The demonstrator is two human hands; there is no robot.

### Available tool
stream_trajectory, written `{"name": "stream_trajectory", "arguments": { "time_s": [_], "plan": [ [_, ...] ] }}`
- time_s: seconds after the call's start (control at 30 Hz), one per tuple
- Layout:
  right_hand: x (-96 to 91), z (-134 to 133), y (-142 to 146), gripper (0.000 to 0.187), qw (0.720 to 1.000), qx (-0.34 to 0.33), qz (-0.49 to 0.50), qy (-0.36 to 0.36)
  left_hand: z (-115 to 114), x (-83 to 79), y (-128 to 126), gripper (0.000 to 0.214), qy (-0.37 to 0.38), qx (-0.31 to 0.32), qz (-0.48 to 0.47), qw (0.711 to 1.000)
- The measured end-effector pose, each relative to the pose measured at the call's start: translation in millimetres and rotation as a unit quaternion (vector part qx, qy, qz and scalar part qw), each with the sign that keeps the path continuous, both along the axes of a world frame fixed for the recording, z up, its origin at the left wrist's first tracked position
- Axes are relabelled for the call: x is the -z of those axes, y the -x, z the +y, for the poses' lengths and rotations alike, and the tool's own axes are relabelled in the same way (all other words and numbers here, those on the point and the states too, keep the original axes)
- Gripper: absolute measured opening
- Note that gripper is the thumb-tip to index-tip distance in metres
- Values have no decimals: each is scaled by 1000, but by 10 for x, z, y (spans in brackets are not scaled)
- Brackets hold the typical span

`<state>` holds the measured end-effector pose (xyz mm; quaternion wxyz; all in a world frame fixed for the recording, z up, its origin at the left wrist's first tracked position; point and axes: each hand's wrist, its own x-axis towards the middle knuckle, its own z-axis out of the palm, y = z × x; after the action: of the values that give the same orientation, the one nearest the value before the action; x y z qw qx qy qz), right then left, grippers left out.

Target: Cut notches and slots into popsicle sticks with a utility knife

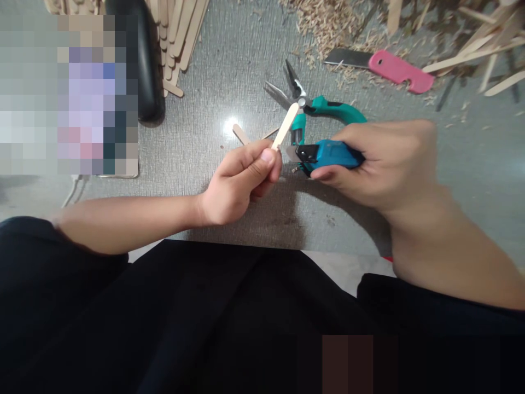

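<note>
My left hand (241, 180) pinches the lower end of a thin wooden stick (286, 125), which points up and to the right. My right hand (381, 164) is wrapped round a blue utility knife (328, 155), with its black tip and short blade right beside the stick's base. Both hands hover over the grey floor (229, 65), just above my dark-clothed lap. Behind the stick lie green-handled needle-nose pliers (324, 106) with their jaws open.
A pink-handled blade (394, 68) lies at the upper right among wood shavings (324, 22) and loose sticks (484, 49). A bundle of flat sticks (178, 33) and a black object (143, 60) sit at the upper left. A short stick piece (241, 133) lies on the floor.
</note>
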<state>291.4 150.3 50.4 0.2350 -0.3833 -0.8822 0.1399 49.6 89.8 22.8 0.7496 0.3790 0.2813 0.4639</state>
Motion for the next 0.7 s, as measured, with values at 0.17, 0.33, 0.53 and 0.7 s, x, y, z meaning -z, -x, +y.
{"name": "stream_trajectory", "arguments": {
  "time_s": [0.17,0.33,0.53,0.7],
  "plan": [
    [-8,23,-16,80,1000,-17,11,-4,-17,-4,4,56,14,8,3,1000],
    [-97,76,-15,80,996,-74,7,39,-1,-61,11,51,-9,20,-3,1000],
    [-248,78,7,89,980,-54,-44,185,2,-25,15,48,-62,38,-21,997],
    [-175,10,53,87,988,-29,-11,151,-10,-44,7,45,-40,27,-23,999]
  ]
}}
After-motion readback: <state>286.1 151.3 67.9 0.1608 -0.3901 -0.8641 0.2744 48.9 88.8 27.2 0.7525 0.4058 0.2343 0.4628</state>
